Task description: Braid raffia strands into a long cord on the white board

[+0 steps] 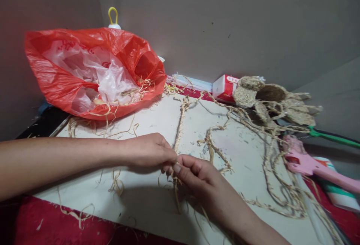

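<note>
A braided straw cord (180, 130) runs down the middle of the white board (140, 196) to my fingers. My left hand (153, 149) pinches its lower end from the left, fingers closed. Touching it from the right, my right hand (197, 174) is closed too, thumb pressed to the forefinger on the same strands. Loose straw ends hang below both hands. More braided cord (218, 149) lies curled to the right, and a long length of it loops along the board's right side. The exact grip between my fingertips is partly hidden.
A red plastic bag (98, 72) holding clear plastic and straw stands at the back left. Woven straw pieces (270, 99) lie at the back right beside a red and white box (225, 87). A pink glue gun (315, 162) rests at the right. Straw scraps lie around.
</note>
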A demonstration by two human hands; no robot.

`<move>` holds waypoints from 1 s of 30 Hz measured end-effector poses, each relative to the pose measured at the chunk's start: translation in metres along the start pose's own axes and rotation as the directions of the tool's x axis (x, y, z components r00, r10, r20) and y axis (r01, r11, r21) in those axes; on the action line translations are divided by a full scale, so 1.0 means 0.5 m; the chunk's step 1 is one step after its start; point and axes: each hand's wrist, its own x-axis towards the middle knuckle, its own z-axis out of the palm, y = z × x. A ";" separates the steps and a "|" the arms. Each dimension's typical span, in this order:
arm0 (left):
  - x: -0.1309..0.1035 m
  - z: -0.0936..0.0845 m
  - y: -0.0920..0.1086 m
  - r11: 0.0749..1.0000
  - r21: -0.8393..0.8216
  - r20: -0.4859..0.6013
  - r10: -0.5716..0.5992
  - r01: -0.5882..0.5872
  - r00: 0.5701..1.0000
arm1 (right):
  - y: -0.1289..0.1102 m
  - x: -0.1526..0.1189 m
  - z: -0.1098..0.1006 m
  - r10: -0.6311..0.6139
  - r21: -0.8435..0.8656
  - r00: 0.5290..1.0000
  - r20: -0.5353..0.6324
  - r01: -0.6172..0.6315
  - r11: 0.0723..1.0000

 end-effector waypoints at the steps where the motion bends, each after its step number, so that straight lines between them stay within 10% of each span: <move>1: 0.000 -0.001 0.000 0.999 -0.044 0.027 -0.030 0.031 0.999 | -0.002 0.000 0.000 -0.008 -0.023 1.000 -0.001 0.008 1.000; 6: -0.003 -0.002 -0.004 0.931 -0.284 0.107 -0.205 0.227 0.973 | 0.000 0.001 0.002 -0.088 -0.193 0.994 -0.062 0.074 0.978; 14: -0.001 0.020 -0.015 0.978 -0.168 -0.049 -0.135 0.125 0.990 | 0.003 -0.002 -0.001 -0.166 -0.427 0.984 -0.063 0.124 0.896; 21: -0.010 0.017 -0.015 0.994 0.044 -0.107 -0.099 0.104 0.989 | -0.012 -0.014 -0.034 -0.141 -0.414 0.990 0.018 0.136 0.900; 30: -0.017 0.035 -0.013 0.996 -0.073 -0.109 -0.068 0.060 0.992 | -0.026 -0.025 0.005 -0.014 -0.153 0.996 -0.088 0.001 0.988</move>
